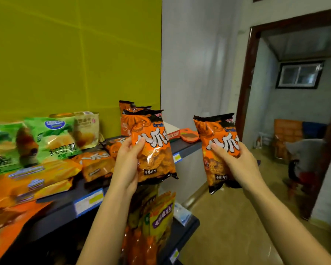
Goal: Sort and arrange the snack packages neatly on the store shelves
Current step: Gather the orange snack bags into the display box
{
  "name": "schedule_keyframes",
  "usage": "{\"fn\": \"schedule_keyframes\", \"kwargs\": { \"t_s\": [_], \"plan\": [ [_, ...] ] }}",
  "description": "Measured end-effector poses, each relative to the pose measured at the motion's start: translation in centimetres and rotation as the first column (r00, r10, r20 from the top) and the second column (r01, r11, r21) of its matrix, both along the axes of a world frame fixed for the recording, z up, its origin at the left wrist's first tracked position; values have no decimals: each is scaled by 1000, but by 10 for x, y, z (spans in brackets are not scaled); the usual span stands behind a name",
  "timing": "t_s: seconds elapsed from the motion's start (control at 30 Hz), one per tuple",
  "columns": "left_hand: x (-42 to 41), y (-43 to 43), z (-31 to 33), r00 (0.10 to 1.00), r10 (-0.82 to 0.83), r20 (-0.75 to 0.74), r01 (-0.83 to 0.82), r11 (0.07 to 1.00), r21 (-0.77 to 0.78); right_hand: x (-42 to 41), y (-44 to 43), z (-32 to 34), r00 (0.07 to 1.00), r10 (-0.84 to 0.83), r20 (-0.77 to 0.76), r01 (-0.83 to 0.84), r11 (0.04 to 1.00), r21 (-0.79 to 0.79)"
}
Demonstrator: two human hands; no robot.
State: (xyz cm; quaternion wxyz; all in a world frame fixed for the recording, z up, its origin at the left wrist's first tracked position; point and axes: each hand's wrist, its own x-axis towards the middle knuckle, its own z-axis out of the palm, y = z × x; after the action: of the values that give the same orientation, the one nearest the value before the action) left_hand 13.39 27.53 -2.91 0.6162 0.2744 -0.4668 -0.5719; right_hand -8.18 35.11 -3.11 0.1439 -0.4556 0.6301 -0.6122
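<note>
Centre frame: left hand [127, 165] grips orange snack bag [153, 148]; right hand [235, 161] grips twin bag [218, 150], both above shelf [65, 205]. We judge bags light, crinkly, crushable; hold lower edges.

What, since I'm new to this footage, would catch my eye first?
Two matching orange snack bags are held up: the left-hand grip holds the left orange bag before the upper shelf, and the right-hand grip holds the right orange bag over the aisle. Behind is a yellow-green wall, with green chip bags at the shelf's left.
</note>
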Motion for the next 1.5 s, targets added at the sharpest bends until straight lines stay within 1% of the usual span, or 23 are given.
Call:
{"fn": "schedule_keyframes", "kwargs": {
  "t_s": [0.17, 0.37, 0.43, 0.57, 0.73, 0.87, 0.93, 1.1, 1.23, 1.3, 1.37, 1.43, 1.5],
  "plan": [
    [-52, -69, 16, 997, 77, -8, -77, 997, -17, -48, -78, 17, 996, 73, -45, -74, 997, -18],
    [-85, -126, 34, 978, 201, 57, -200, 979, -28, -82, -161, 26, 975, 217, 47, -215, 975, -48],
    [-90, -142, 40, 965, 255, 59, -254, 967, -27, -89, -191, 28, 957, 279, 83, -275, 959, -64],
    [-98, -174, 48, 924, 377, 63, -375, 926, -38, -99, -252, 34, 904, 414, 103, -409, 910, -71],
    [-107, -217, 62, 833, 551, 40, -549, 834, -59, -109, -329, 48, 805, 573, 157, -571, 819, -61],
    [-120, -251, 71, 786, 612, 92, -611, 791, -39, -109, -382, 64, 726, 666, 170, -670, 742, -43],
    [-122, -268, 73, 775, 619, 126, -623, 782, -13, -104, -405, 70, 683, 707, 184, -713, 700, -42],
    [-117, -300, 64, 802, 575, 161, -592, 802, 83, -90, -443, 70, 501, 811, 302, -843, 536, -39],
    [-116, -319, 54, 785, 587, 199, -615, 778, 130, -80, -463, 60, 424, 839, 342, -890, 456, -15],
    [-116, -326, 52, 782, 581, 224, -617, 773, 148, -77, -471, 55, 420, 850, 318, -899, 437, 21],
    [-116, -333, 47, 774, 566, 285, -621, 766, 166, -74, -475, 49, 458, 854, 246, -888, 450, 91],
    [-116, -338, 40, 740, 563, 368, -649, 742, 169, -70, -480, 42, 492, 864, 108, -866, 474, 159],
    [-116, -342, 36, 693, 562, 452, -678, 720, 146, -67, -488, 33, 530, 846, -57, -820, 528, 220]
  ]
}}
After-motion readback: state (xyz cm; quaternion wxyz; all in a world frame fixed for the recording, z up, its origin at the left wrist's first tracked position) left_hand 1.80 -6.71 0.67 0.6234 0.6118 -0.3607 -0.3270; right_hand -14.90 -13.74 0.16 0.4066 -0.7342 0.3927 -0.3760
